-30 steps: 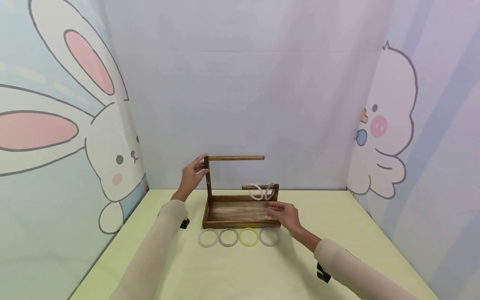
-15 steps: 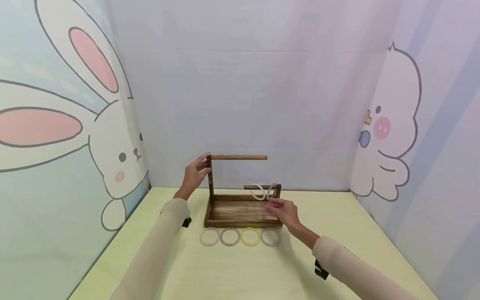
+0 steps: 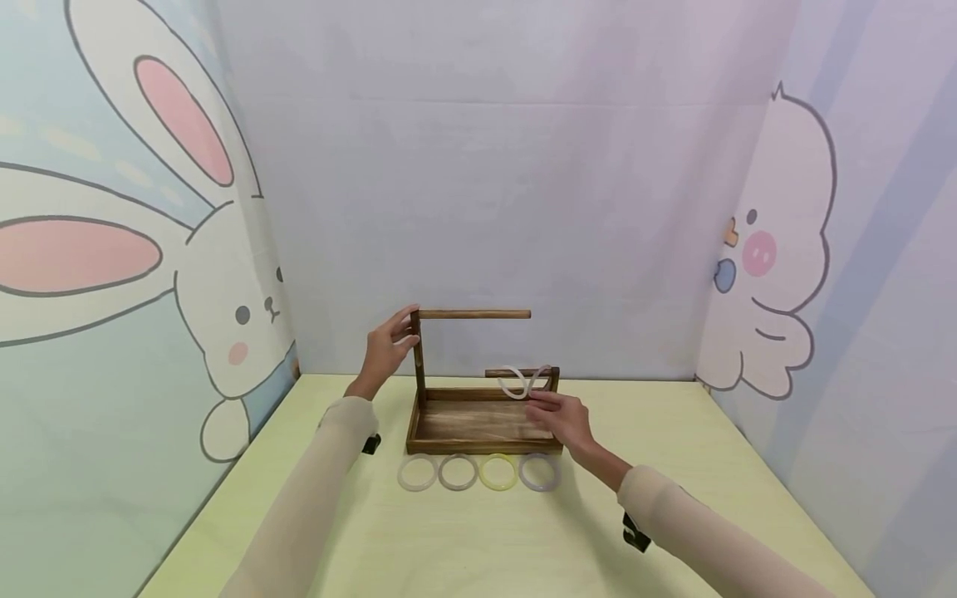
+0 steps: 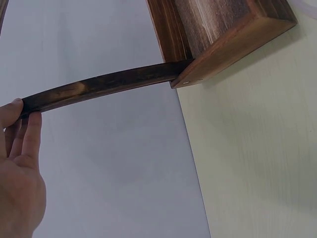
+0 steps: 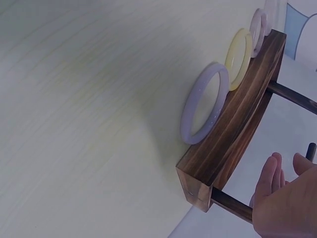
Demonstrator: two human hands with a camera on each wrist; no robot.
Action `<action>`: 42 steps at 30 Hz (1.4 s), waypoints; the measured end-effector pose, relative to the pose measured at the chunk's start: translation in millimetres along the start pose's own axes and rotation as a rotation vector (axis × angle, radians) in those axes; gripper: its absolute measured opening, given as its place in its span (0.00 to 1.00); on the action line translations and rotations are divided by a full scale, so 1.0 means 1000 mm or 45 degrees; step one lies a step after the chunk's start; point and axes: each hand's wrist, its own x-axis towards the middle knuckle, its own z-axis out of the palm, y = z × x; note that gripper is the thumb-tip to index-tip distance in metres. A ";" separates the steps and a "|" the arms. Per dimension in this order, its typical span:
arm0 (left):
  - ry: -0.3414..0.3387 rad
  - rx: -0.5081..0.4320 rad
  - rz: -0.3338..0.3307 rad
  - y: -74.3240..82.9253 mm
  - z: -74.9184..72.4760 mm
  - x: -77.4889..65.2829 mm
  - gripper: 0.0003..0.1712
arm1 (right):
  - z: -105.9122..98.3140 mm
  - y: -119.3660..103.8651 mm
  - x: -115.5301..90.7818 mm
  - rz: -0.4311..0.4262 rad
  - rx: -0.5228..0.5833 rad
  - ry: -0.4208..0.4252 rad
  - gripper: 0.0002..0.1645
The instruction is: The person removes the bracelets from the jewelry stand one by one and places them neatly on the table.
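Yellowish table [image 3: 463,540], rack [image 3: 484,447], walls [image 3: 478,199] perhaps cloth.

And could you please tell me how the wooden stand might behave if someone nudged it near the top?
The wooden stand would probably stay rigid, as its joined wooden parts look solid. It could tip somewhat, since the upright is tall, though the broad, low tray should help resist that. It may slide instead, as the table looks smooth.

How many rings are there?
6: a whitish ring, greyish ring, yellow ring and lavender ring in a row on the table; a white ring and pinkish ring on the lower bar. The right hand may hide others.
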 end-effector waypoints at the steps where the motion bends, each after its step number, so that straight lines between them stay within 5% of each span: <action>1: -0.001 0.004 0.000 -0.001 0.000 0.000 0.38 | 0.000 0.000 0.000 0.001 -0.005 0.001 0.22; 18: -0.011 0.012 -0.010 -0.005 -0.001 0.000 0.39 | 0.003 0.003 0.007 0.017 0.034 -0.039 0.26; 32: -0.007 0.015 0.002 0.000 0.000 0.000 0.37 | 0.013 -0.028 -0.007 -0.037 0.033 -0.084 0.26; 42: 0.009 0.009 0.026 -0.004 0.000 0.000 0.38 | 0.026 -0.004 0.010 -0.036 -0.028 0.034 0.23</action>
